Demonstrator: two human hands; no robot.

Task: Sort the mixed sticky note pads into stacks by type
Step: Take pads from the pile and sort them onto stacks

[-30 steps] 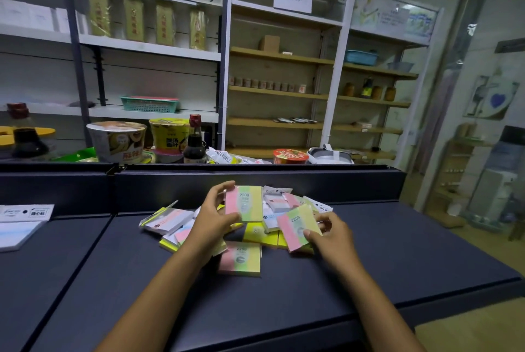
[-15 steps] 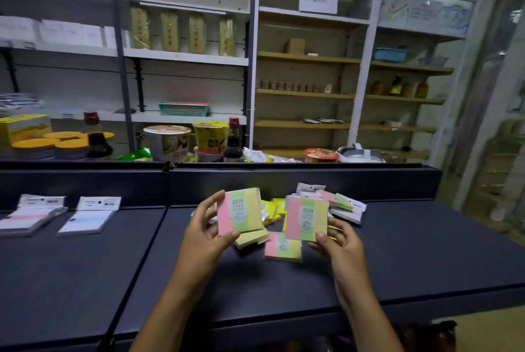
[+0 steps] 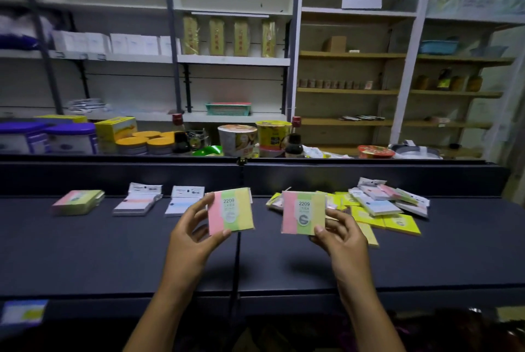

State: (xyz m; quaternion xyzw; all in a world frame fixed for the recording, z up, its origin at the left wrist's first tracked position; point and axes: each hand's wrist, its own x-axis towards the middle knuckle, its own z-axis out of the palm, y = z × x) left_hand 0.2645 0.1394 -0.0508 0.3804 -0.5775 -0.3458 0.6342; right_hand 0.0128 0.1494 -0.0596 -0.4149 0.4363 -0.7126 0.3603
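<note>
Above the dark counter (image 3: pixel 113 252) before stocked shelves (image 3: pixel 233 60), both hands (image 3: pixel 193 235) (image 3: pixel 341 241) each pinch a striped pad (image 3: pixel 230 212) (image 3: pixel 303 213).

I observe two bare forearms, no sleeves in view. Left hand (image 3: pixel 196 231) and right hand (image 3: pixel 342 233): no gloves, rings, watch or wristbands that I can see.

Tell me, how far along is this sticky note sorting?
Early on. Three small stacks lie at the left: a pink-green-yellow pad, a pink-strip pack and a blue-strip pack. The left hand and right hand each hold a tricolour pad off the table. The mixed pile at the right is left to sort.
</note>
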